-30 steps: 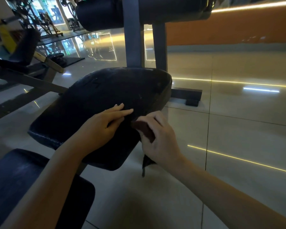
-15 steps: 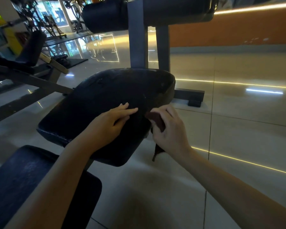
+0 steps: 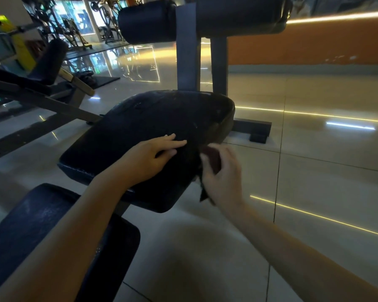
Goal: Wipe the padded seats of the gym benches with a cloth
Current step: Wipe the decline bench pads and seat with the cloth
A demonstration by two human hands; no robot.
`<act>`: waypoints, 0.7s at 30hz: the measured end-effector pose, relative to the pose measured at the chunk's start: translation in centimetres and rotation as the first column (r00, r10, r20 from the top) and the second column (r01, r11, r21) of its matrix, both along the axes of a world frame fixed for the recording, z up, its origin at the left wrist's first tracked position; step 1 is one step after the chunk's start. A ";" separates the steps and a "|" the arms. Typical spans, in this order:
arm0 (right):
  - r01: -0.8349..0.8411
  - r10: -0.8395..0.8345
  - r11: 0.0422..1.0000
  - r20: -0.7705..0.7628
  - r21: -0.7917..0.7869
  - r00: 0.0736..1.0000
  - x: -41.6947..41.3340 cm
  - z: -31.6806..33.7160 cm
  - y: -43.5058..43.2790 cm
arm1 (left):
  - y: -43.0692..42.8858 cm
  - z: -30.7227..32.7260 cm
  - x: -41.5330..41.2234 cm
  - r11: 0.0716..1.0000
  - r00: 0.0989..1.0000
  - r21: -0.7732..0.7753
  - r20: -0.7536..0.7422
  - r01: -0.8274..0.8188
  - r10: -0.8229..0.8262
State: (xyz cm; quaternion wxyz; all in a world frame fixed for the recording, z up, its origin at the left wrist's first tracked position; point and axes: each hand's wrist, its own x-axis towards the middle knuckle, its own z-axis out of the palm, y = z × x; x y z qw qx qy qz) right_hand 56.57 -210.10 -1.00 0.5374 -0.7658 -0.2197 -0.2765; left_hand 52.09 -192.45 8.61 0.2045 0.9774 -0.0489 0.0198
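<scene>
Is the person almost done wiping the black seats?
Hard to say what is finished: no pad looks plainly cleaner than another. In hand: the right hand grips a dark cloth against the right edge of the middle seat, while the left hand rests flat on its top. Left, probably: the nearer pad at the lower left and the bench farther left, which no hand touches.

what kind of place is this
Most likely a gym: a padded bench seat, a roller pad on an upright post, and more exercise machines across the glossy tiled floor.
</scene>
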 end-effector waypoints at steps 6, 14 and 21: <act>-0.227 0.233 0.971 0.090 -0.080 0.968 -4.7 -0.9 0.8 | 0.3 0.7 0.2 0.998 0.999 -0.061 -0.048 0.006 -0.009; 0.071 -0.073 0.992 0.011 0.108 0.997 -0.2 1.6 2.3 | 2.5 0.7 -1.0 0.968 0.998 -0.246 -0.013 -0.057 0.055; -0.183 0.207 0.977 0.272 -0.111 0.940 -5.6 0.7 4.1 | 4.5 0.8 -2.1 0.955 0.996 -0.285 -0.030 -0.088 0.082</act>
